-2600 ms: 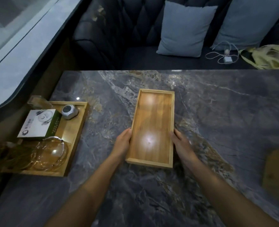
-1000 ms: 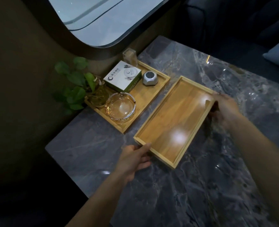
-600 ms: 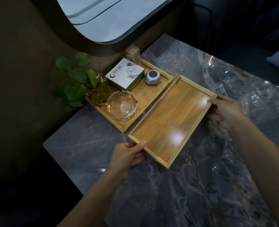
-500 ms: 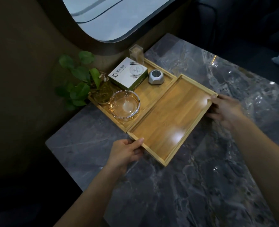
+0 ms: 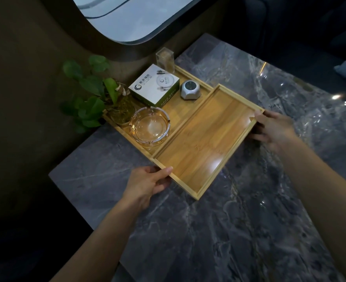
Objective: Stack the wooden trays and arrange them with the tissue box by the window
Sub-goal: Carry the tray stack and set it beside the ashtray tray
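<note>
Both hands grip the empty tray (image 5: 206, 139) by its short ends. The left hand (image 5: 147, 185) pinches the near corner with the thumb lying over the rim, and the right hand (image 5: 273, 129) clasps the far end, thumb on the rim and fingers underneath. Holding it at opposite ends keeps the long tray level and lets it be steered sideways without twisting.

Its long edge lies against, or just over, the rim of the loaded tray (image 5: 185, 109) by the window (image 5: 127, 17); whether it rests on the worktop (image 5: 249, 220) or on that rim I cannot tell. The loaded tray carries the tissue box (image 5: 154, 86), a glass ashtray (image 5: 149, 127), a small grey gadget (image 5: 190, 90), a clear holder (image 5: 164, 58) at the far end and a plant (image 5: 98, 94) in glass at the near end — so nothing can be stacked into it as it stands.

My guess is the empty tray is being lined up alongside, parallel to the other. The ashtray sits close to the shared edge, so a push further in could knock it.
</note>
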The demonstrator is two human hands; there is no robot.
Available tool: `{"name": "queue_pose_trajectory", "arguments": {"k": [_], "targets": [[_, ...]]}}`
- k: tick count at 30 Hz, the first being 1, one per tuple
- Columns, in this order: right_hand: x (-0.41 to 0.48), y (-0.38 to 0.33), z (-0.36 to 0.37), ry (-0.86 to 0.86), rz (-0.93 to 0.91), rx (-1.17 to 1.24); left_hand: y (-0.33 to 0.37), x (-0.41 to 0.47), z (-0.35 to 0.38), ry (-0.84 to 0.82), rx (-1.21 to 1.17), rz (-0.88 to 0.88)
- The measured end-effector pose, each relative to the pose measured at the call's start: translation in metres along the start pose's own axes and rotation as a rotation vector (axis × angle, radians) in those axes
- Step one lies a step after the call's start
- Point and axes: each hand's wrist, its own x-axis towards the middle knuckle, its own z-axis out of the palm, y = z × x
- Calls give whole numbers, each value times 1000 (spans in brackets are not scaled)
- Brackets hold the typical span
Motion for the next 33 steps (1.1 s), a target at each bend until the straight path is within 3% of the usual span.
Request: {"name": "queue_pose_trajectory", "arguments": {"k": [10,16,25,33], "targets": [[-12,3,2,13,28,65,-2,-3,-1,54,36,44],[-49,22,4,-128,109,174,-6,-3,1,155,-8,177],[-112,52,21,-330,332,263,-9,-2,3,123,5,210],[-124,48,39,-312,457,285,-4,4,-4,70,112,198]]}}
